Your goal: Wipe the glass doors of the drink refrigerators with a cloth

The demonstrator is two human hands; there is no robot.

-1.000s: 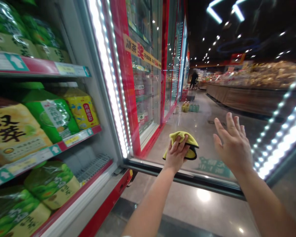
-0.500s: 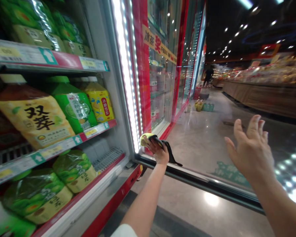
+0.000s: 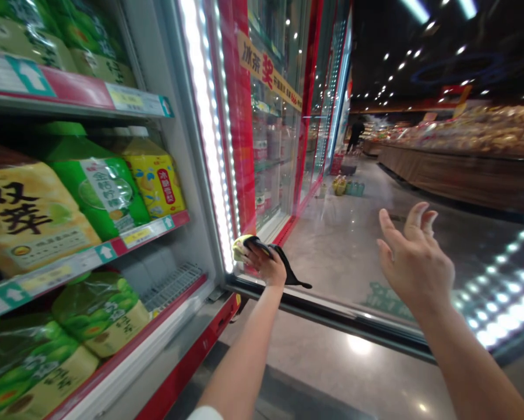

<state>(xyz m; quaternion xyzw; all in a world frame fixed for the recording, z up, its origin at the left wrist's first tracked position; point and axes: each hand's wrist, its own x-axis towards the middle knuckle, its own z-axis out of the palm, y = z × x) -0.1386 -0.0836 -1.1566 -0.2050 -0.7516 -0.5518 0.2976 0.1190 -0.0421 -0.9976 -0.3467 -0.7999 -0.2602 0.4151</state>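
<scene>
Left hand [image 3: 266, 263] half-closed, pressing a yellow cloth [image 3: 241, 248] against the glass door [image 3: 331, 233]; right hand [image 3: 414, 259] open, empty, fingers spread.

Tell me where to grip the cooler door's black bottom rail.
Grip the black bottom rail from the near side with the right hand, fingers hooking underneath. It runs long and bare along the glass door's lower edge, and the glass seems to block its top. The left hand and yellow cloth sit further left.
</scene>
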